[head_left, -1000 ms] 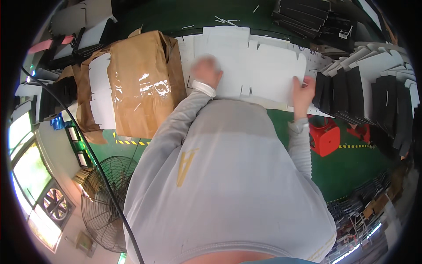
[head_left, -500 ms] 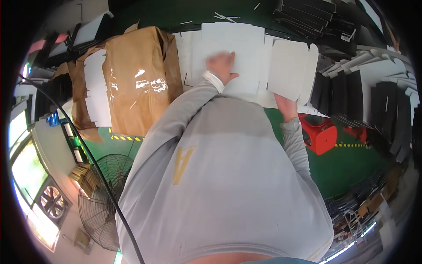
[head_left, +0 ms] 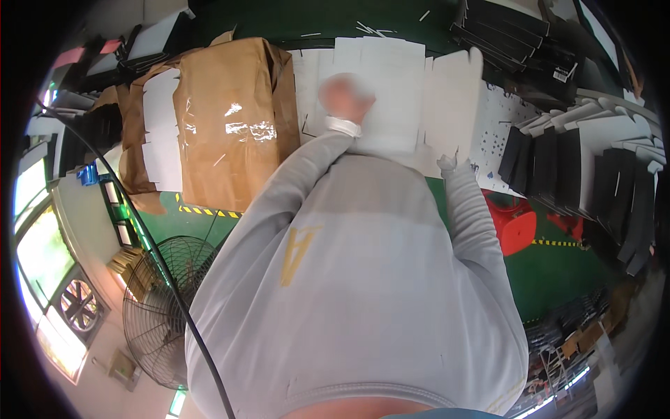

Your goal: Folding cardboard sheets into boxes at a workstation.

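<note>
A flat white cardboard sheet [head_left: 394, 91] lies on the table in front of me. My left hand [head_left: 347, 96] is over its left part, and motion smears the fingers. To the right, a white cardboard panel [head_left: 457, 98] is tilted up, with a wavy cut edge. My right sleeve [head_left: 464, 192] reaches to the panel's near edge. The panel hides my right hand, so its grip does not show.
A brown paper-wrapped bundle [head_left: 227, 119] with shiny tape stands on the left. Black-and-white folded boxes [head_left: 551, 160] are packed on the right, with more dark ones [head_left: 502, 31] behind. A red stool [head_left: 515, 227] and a caged fan [head_left: 164, 314] stand nearby.
The right-hand panel has gone from lying nearly flat to tilted up, and my right hand has moved out of sight behind it. My left hand has shifted slightly on the sheet.
</note>
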Motion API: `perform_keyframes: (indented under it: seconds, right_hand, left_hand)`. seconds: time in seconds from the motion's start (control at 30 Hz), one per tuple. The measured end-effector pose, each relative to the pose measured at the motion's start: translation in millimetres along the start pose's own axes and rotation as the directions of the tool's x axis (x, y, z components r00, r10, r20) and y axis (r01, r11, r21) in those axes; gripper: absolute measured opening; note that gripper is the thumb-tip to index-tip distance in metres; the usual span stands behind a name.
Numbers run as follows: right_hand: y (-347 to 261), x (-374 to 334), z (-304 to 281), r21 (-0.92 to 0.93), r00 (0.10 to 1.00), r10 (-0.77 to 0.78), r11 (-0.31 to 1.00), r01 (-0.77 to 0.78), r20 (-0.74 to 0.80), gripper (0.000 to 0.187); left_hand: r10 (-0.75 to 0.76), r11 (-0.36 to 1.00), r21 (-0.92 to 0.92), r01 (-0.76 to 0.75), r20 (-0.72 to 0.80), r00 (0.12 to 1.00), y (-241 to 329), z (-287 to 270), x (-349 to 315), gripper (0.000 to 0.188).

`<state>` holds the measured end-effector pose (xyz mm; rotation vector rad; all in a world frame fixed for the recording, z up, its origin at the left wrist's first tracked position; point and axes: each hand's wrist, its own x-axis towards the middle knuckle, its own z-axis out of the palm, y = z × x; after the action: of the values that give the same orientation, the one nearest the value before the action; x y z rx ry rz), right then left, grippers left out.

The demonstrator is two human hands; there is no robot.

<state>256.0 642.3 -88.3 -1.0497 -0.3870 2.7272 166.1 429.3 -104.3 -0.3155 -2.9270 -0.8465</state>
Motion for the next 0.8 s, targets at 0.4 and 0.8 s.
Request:
perform_keyframes:
  seconds: [0.4,0.8]
  right_hand:
    - [8.6,24.4,9.4,-0.866,0.824,-0.397,0.123,0.484,0.404,0.036]
    - [10.4,38.0,52.4,-0.778,0.789,-0.261,-0.495,0.386,0.557,0.033]
  left_hand:
    - [-0.298,0.921,-0.213,0.327,0.154,0.942,-4.4,0.1,29.4,0.054]
    - [-0.016,0.936,-0.327,0.131,0.330,0.944,-8.6,26.2,22.6,0.026]
